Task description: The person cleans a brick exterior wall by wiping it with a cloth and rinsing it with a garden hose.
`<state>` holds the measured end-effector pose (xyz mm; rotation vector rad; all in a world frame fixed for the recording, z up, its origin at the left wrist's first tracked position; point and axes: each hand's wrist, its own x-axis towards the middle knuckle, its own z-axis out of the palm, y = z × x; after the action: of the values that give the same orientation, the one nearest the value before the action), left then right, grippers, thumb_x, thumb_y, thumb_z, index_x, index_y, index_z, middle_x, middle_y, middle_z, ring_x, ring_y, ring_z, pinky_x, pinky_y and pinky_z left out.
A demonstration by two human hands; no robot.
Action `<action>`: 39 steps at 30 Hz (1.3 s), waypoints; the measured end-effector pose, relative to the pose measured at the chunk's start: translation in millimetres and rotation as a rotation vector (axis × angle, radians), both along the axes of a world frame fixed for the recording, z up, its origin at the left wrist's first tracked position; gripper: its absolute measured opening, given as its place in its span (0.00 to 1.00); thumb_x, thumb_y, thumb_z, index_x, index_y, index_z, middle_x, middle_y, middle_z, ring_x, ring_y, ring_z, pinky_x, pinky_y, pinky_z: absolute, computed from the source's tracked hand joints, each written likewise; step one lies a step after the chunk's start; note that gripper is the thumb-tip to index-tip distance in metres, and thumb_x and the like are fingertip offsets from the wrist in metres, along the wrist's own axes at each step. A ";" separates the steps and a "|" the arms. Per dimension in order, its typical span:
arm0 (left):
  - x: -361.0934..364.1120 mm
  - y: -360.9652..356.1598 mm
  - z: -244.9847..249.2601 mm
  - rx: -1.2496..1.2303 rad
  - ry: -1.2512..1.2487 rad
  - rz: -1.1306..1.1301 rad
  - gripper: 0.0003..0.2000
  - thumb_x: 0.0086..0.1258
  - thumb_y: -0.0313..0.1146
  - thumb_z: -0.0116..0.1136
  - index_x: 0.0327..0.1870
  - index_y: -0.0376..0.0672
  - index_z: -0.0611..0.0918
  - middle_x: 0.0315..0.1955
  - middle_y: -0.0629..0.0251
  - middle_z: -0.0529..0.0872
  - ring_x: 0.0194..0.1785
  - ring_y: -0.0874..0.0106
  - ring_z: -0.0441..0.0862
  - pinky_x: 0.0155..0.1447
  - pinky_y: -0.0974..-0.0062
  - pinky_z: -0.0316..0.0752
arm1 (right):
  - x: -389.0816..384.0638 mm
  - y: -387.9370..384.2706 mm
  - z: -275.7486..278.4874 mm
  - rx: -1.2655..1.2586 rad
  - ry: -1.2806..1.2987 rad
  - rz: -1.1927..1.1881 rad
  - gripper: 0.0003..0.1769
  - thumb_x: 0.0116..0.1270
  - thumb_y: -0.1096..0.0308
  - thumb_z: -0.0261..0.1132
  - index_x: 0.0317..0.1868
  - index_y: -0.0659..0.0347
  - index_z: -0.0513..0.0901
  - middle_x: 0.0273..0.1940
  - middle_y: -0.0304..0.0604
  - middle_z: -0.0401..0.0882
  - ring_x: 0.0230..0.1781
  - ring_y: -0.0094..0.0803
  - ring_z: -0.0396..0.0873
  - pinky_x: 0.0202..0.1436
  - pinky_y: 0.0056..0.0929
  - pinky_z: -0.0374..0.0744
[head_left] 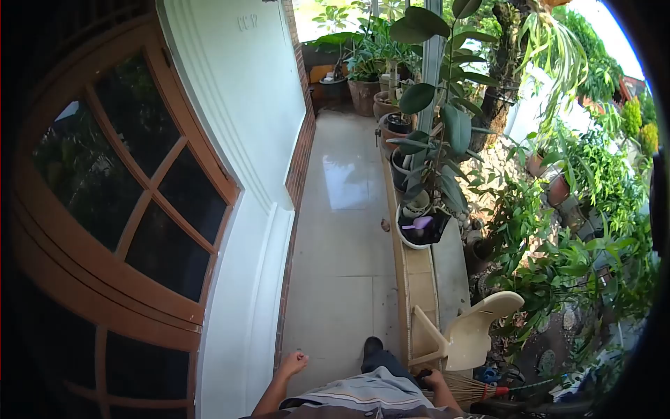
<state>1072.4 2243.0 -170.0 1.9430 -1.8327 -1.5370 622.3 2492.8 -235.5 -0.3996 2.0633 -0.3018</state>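
My left hand [294,362] hangs at the lower middle over the tiled floor, its fingers curled together. Whether it holds anything is too small to tell. At the lower right, beside my hip, my right hand [434,379] is closed around something dark, which I cannot make out. Near that hand are the cream plastic chair [481,328] and the bristles of a broom [464,388] with a red part. One dark shoe [373,345] shows on the floor ahead of my body.
A tiled walkway [342,244] runs forward between a white wall [244,91] with a brown-framed glass door [150,188] and a low ledge [421,279]. Potted plants line the ledge; a purple scoop [419,223] lies in one pot. Garden plants [593,265] grow at right.
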 end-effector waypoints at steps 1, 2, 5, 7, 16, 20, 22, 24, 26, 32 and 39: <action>-9.4 -16.2 1.5 -0.024 0.016 0.016 0.17 0.68 0.43 0.59 0.42 0.35 0.83 0.28 0.60 0.87 0.30 0.73 0.84 0.36 0.72 0.77 | -16.6 -25.9 2.1 -0.029 -0.058 0.064 0.29 0.47 0.66 0.72 0.52 0.67 0.79 0.41 0.52 0.85 0.33 0.40 0.86 0.32 0.36 0.84; -22.5 -39.7 1.6 -0.058 0.040 0.034 0.17 0.68 0.43 0.59 0.43 0.35 0.82 0.28 0.60 0.87 0.29 0.73 0.84 0.36 0.72 0.77 | -39.6 -57.3 -4.8 -0.068 -0.107 0.129 0.30 0.46 0.66 0.72 0.53 0.66 0.79 0.42 0.53 0.84 0.34 0.40 0.86 0.32 0.36 0.84; -53.1 -83.6 21.3 -0.117 0.134 0.128 0.14 0.70 0.40 0.59 0.44 0.35 0.82 0.30 0.61 0.87 0.28 0.76 0.82 0.34 0.76 0.77 | -85.9 -140.4 5.6 -0.152 -0.096 0.206 0.20 0.47 0.71 0.72 0.44 0.65 0.83 0.31 0.47 0.83 0.30 0.36 0.84 0.32 0.34 0.83; -70.2 -106.0 33.0 -0.131 0.184 0.177 0.13 0.70 0.38 0.59 0.43 0.35 0.82 0.30 0.62 0.87 0.27 0.77 0.82 0.34 0.78 0.77 | -121.1 -182.8 -10.0 -0.166 0.054 0.320 0.29 0.45 0.66 0.71 0.51 0.62 0.82 0.36 0.52 0.85 0.35 0.40 0.85 0.35 0.35 0.84; -92.5 -225.1 24.6 -0.082 0.242 0.243 0.13 0.69 0.37 0.60 0.43 0.34 0.83 0.27 0.62 0.87 0.25 0.80 0.81 0.31 0.79 0.76 | -184.6 -331.2 7.2 -0.211 0.162 0.114 0.28 0.45 0.72 0.69 0.53 0.62 0.80 0.40 0.52 0.84 0.37 0.41 0.85 0.36 0.37 0.83; -112.2 -317.3 14.2 -0.072 0.368 0.289 0.12 0.69 0.36 0.59 0.43 0.34 0.82 0.28 0.62 0.86 0.25 0.80 0.80 0.31 0.81 0.75 | -193.3 -388.2 -4.6 -0.147 0.177 -0.028 0.28 0.46 0.72 0.68 0.52 0.63 0.79 0.38 0.52 0.84 0.35 0.41 0.84 0.32 0.37 0.82; -132.0 -381.7 4.9 -0.076 0.427 0.304 0.12 0.70 0.35 0.58 0.43 0.34 0.82 0.28 0.63 0.86 0.26 0.79 0.80 0.31 0.81 0.75 | -202.5 -419.0 -22.4 -0.173 0.298 -0.033 0.26 0.46 0.73 0.67 0.50 0.64 0.78 0.38 0.52 0.83 0.34 0.41 0.84 0.32 0.37 0.82; -159.5 -449.2 11.7 -0.131 0.389 0.250 0.12 0.70 0.35 0.57 0.44 0.34 0.82 0.28 0.63 0.86 0.26 0.79 0.80 0.32 0.80 0.76 | -206.7 -458.6 -12.9 -0.191 0.354 -0.086 0.24 0.46 0.73 0.67 0.49 0.64 0.78 0.38 0.52 0.83 0.34 0.42 0.84 0.31 0.38 0.82; -190.8 -511.3 31.6 -0.151 0.372 0.192 0.12 0.71 0.34 0.56 0.45 0.34 0.82 0.29 0.63 0.86 0.27 0.78 0.81 0.33 0.79 0.76 | -213.6 -494.4 -7.8 -0.275 0.405 -0.105 0.23 0.47 0.72 0.68 0.47 0.63 0.78 0.38 0.54 0.83 0.38 0.47 0.84 0.38 0.41 0.81; -263.7 -647.5 129.1 -0.219 0.515 0.031 0.12 0.73 0.33 0.54 0.48 0.33 0.80 0.34 0.63 0.85 0.36 0.80 0.80 0.40 0.81 0.76 | -197.9 -664.5 93.6 -0.516 0.580 0.059 0.23 0.51 0.67 0.68 0.49 0.62 0.76 0.42 0.58 0.81 0.47 0.57 0.79 0.52 0.42 0.76; -287.0 -730.5 176.6 0.038 0.997 -0.007 0.14 0.71 0.35 0.59 0.52 0.37 0.81 0.36 0.64 0.85 0.39 0.77 0.81 0.44 0.79 0.75 | -181.1 -838.0 132.8 -0.760 0.390 0.243 0.20 0.54 0.68 0.66 0.48 0.63 0.77 0.39 0.56 0.82 0.44 0.54 0.81 0.49 0.39 0.77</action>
<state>785.4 1512.6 6.7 0.8334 -1.3308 -1.9932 441.2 1654.8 -102.7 -1.2371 2.1776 -0.9212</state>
